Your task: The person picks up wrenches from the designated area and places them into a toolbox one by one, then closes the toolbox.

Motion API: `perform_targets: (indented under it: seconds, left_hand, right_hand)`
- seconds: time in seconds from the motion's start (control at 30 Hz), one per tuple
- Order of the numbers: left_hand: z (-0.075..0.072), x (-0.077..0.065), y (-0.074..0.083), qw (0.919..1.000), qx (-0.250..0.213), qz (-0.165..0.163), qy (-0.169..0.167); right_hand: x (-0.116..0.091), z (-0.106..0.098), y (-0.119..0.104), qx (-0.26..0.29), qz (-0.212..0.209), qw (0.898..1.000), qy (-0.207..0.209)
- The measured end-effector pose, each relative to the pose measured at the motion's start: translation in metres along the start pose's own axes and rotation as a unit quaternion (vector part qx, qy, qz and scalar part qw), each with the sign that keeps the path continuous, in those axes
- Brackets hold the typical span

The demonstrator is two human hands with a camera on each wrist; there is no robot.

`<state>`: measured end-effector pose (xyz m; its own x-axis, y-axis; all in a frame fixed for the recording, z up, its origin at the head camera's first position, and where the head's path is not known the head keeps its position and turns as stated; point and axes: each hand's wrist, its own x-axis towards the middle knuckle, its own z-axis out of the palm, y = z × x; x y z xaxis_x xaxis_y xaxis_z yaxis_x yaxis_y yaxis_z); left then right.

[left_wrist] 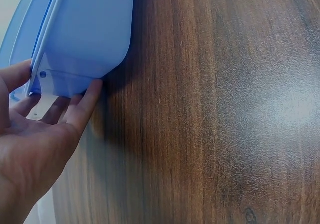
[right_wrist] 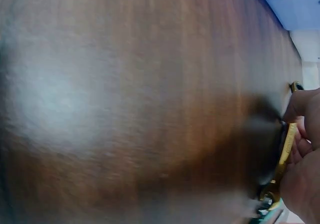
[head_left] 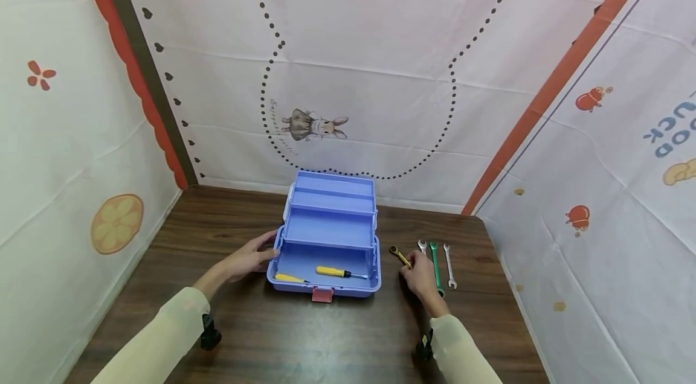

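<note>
A blue toolbox (head_left: 328,227) stands open on the table, its stepped trays raised at the back. My left hand (head_left: 247,258) grips its left side, thumb at the rim and fingers against the outer wall, as the left wrist view shows too. Inside the bottom lie a yellow-handled screwdriver (head_left: 333,272) and another yellow-handled tool (head_left: 290,278), whose tip is hard to make out. To the right of the box, my right hand (head_left: 421,275) pinches a gold-coloured wrench (right_wrist: 286,149). One ring end of it sticks out past the fingers.
Beside the right hand lie a silver wrench (head_left: 422,245), a green wrench (head_left: 435,257) and another silver wrench (head_left: 449,266). A red latch (head_left: 322,295) hangs at the box's front. Printed cloth walls (head_left: 359,88) enclose the dark wooden table (head_left: 239,323) behind and at both sides.
</note>
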<state>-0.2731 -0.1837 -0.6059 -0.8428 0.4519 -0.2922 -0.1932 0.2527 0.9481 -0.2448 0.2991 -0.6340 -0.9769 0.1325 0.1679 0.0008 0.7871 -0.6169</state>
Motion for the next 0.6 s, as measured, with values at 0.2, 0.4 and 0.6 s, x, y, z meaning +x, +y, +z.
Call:
perform_targets:
  seconds: [0.2,0.4,0.6]
  left_hand:
    - [0.0008,-0.0001,0.0041,1.0,-0.008,-0.005,0.001]
    - [0.0011,0.002,0.0014,0.9999,-0.011,-0.003,0.005]
    - [-0.0002,0.0026,-0.0036,0.9999,-0.005,-0.006,0.007]
  right_hand:
    - [-0.0008,0.0042,0.0058,0.019,-0.012,0.999,0.028]
    - [-0.0027,0.0018,0.0061,0.029,-0.039,0.998,0.03]
    - [-0.0007,-0.005,0.0047,0.014,-0.087,0.996,0.028]
